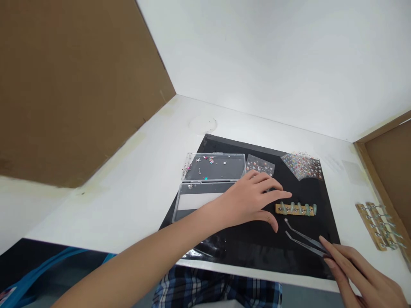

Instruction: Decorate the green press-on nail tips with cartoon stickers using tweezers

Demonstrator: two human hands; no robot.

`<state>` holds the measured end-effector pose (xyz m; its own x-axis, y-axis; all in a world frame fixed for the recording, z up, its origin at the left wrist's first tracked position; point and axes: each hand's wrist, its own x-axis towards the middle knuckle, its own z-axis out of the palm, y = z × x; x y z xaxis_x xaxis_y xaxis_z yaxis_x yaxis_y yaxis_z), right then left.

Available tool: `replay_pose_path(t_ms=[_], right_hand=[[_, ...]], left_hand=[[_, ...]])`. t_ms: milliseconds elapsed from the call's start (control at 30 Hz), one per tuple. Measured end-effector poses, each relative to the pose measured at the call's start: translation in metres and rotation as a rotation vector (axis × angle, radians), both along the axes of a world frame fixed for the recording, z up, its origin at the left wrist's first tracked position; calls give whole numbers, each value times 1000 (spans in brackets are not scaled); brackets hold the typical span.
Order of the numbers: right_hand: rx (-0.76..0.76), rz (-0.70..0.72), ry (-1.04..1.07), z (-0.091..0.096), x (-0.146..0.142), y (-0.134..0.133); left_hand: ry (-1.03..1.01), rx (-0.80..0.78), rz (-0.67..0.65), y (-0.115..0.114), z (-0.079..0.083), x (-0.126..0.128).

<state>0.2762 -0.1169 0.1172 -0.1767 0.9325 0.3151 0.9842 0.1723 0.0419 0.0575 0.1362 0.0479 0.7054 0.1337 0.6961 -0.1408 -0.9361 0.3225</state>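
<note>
My left hand [253,199] reaches over the black mat [257,252] with its fingers apart and nothing between them. Just right of its fingertips lies a small wooden strip [279,210] bearing several pale green false nails [299,208]. My right hand [362,273] grips a pair of bent metal tweezers [308,239] near the back end. The two tweezer tips stand apart below the strip, and a tiny pale speck shows at the upper tip. Partly behind my left hand, a clear plastic case [218,167] lies open with small colourful charms in it.
A patterned sticker sheet [260,166] lies behind my left hand. Several more sticker sheets [302,166] are fanned out at the mat's back right. On the white table at the right stand wooden strips [372,224] with more green nails. Brown boards [80,85] border the table.
</note>
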Motion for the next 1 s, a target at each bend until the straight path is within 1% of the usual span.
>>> replay_pose_path(t_ms=[133, 367, 467, 633, 767, 867, 1000], right_hand=[[-6, -6, 41, -6, -3, 4], [-7, -8, -9, -9, -5, 6], [-15, -1, -15, -12, -2, 3], [-76, 19, 14, -18, 8, -7], [-70, 18, 16, -16, 10, -9], [-88, 17, 55, -14, 7, -7], [-67, -27, 96, -11, 1, -2]], left_hand=[[22, 25, 10, -2, -1, 0], [34, 63, 30, -5, 0, 1], [40, 83, 33, -4, 0, 1], [68, 112, 45, -5, 1, 1], [81, 118, 51, -6, 1, 1], [81, 127, 60, -5, -1, 2], [108, 136, 55, -5, -2, 2]])
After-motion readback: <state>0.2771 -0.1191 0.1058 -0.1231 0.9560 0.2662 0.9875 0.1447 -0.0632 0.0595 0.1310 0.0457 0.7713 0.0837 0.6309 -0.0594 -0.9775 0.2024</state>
